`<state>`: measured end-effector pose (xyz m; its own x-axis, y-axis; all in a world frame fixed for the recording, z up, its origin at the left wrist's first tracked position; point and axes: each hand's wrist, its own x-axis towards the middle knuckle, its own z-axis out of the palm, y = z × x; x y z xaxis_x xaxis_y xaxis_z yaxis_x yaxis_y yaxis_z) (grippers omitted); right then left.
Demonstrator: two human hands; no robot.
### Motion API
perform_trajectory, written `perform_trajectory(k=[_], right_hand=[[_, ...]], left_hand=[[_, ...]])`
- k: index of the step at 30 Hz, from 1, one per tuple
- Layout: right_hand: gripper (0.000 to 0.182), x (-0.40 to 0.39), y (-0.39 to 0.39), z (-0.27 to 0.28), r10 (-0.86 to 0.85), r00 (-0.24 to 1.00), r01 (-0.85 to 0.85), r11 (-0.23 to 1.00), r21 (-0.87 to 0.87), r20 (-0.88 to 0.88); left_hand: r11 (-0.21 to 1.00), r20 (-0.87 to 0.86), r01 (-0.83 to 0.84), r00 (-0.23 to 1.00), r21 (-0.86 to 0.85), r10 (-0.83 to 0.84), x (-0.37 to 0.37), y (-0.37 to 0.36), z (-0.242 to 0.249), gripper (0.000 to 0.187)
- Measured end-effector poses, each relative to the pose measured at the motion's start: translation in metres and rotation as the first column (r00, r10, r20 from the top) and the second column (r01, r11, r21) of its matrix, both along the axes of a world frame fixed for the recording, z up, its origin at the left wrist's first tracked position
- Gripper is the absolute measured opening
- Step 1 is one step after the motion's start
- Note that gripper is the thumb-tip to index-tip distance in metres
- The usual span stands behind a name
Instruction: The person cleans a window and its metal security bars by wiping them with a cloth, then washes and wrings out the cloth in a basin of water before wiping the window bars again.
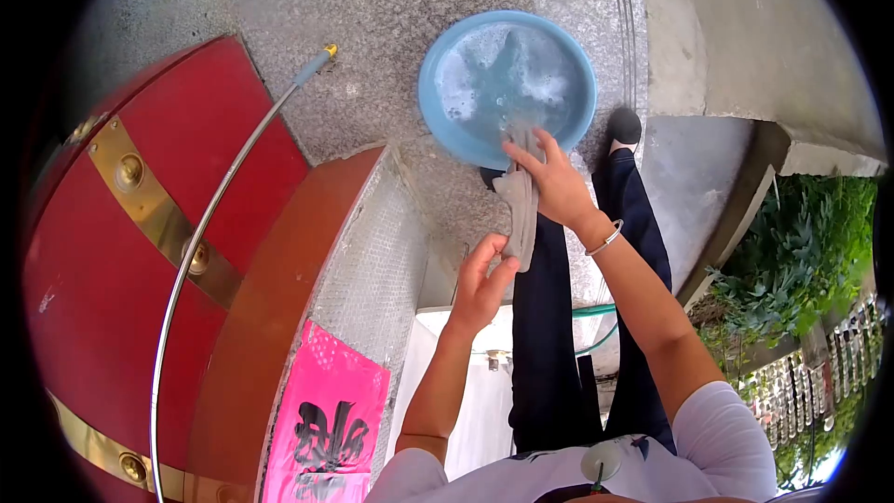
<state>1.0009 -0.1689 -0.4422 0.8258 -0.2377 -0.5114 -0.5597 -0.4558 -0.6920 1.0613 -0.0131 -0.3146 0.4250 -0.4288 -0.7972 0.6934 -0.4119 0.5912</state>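
A wet grey cloth hangs stretched between my two hands, just in front of a blue basin. My left hand pinches its lower end between thumb and fingers. Higher up, my right hand, with a silver bracelet at the wrist, grips the upper part by the basin's near rim. The round blue basin holds cloudy water with white suds. The cloth's top end is blurred over the rim.
Red door panels with brass fittings stand at the left, crossed by a long metal pole. Below them is a pink paper with black writing. A concrete ledge and plants are at the right.
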Motion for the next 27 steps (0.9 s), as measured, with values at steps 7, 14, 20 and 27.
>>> perform_trajectory(k=[7,14,20,27], right_hand=[[0.044,0.006,-0.007,0.089,-0.13,0.991,0.117,0.959,0.257,0.035],[0.045,0.014,-0.024,0.184,-0.031,0.982,-0.081,0.823,0.562,0.188],[0.061,0.004,-0.049,0.192,0.018,0.965,-0.155,0.845,0.511,0.262],[0.076,0.04,-0.069,0.252,0.297,0.805,-0.416,0.9,0.132,0.514]], left_hand=[[0.821,-0.092,-0.541,0.822,0.181,0.562,0.002,0.016,-0.014,0.035],[0.814,-0.512,-0.579,0.686,0.045,0.516,0.015,-0.031,0.006,0.05],[0.765,-0.449,-0.63,0.649,0.136,0.614,0.007,-0.031,0.042,0.043],[0.929,-0.167,-0.354,0.915,0.104,0.367,0.008,-0.061,0.136,0.047]])
